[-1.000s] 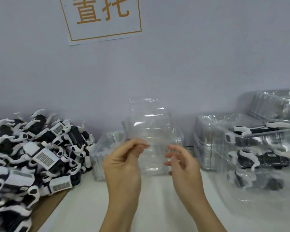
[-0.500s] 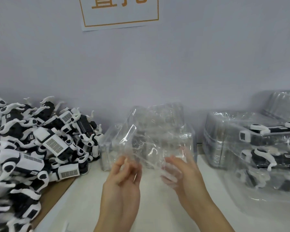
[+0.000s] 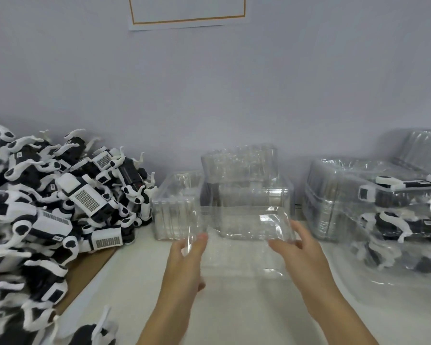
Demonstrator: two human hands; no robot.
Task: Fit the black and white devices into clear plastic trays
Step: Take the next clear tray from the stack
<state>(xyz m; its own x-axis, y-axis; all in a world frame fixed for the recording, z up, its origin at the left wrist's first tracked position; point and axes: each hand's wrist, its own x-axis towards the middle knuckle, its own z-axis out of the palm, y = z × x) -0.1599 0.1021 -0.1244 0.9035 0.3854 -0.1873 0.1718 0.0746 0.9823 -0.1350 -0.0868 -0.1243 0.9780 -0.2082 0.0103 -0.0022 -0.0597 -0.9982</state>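
Tray [image 3: 244,235], clear and empty, sits between both hands, low over white table [image 3: 234,307]. Risk: thin plastic may flex or slip from light edge grip, or skid when device gets pressed in (judgement only). Left hand [image 3: 184,265] holds left edge, fingers around rim, narrow. Right hand [image 3: 301,247] touches right edge, fingers fairly straight, loosely spread. Device pile [image 3: 55,207] lies left of grip; tray stacks [image 3: 244,185] beyond it; filled trays [image 3: 396,215] to right.
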